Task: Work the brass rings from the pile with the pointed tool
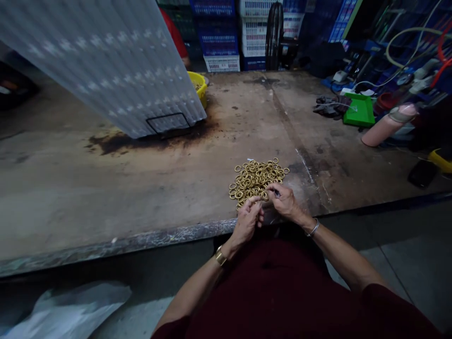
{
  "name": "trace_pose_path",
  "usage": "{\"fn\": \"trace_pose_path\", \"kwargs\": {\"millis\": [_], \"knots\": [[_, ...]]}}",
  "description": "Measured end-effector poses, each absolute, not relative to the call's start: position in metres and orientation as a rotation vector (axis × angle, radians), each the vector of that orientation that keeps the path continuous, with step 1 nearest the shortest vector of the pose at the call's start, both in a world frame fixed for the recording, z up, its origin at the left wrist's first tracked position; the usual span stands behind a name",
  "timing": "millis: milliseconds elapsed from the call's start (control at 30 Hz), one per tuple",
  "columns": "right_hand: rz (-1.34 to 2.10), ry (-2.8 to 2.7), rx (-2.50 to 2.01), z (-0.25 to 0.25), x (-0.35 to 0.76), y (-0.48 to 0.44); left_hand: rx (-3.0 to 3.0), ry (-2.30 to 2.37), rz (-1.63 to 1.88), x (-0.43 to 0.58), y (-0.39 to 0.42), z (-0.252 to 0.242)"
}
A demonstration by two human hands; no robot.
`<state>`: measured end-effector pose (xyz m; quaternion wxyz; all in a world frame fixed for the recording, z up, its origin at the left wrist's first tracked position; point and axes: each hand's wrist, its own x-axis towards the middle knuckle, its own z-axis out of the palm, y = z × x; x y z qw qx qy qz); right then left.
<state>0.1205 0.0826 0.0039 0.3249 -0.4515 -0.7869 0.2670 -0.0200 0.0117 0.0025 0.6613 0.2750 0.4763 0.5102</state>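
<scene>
A heap of brass-coloured metal rings (259, 176) lies near the front edge of the worktable (158, 188). Over its near side my two hands are close together, fingertips almost meeting. My right hand (284, 203) pinches a brass ring (264, 195) at its edge, and a small dark object (277, 193) shows among its fingers, too small to name. My left hand (248, 220) is closed, thumb and forefinger pinched beside that ring. What sits between its fingertips is too small to make out.
A stack of ribbed translucent sheets (141, 70) leans in a black wire stand at the back left, by a yellow basin (201, 89). To the right are a green tray (359, 110), a pink bottle (388, 126) and a dark phone-like object (423, 173). Behind are crates (215, 28) and a red-sleeved person.
</scene>
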Motion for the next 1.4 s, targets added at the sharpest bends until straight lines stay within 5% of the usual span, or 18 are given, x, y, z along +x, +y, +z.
{"fn": "trace_pose_path", "kwargs": {"millis": [567, 1100, 1400], "knots": [[1.227, -1.793, -1.177, -0.011, 0.116, 0.057, 1.178, 1.394, 1.301, -0.018, 0.007, -0.003], [1.369, -1.662, -1.162, -0.008, 0.11, 0.064, 0.725, 1.047, 1.066, -0.026, 0.006, -0.002], [0.914, -2.173, -1.261, -0.011, 0.118, 0.054, 0.788, 1.219, 1.097, -0.023, 0.005, 0.008]]}}
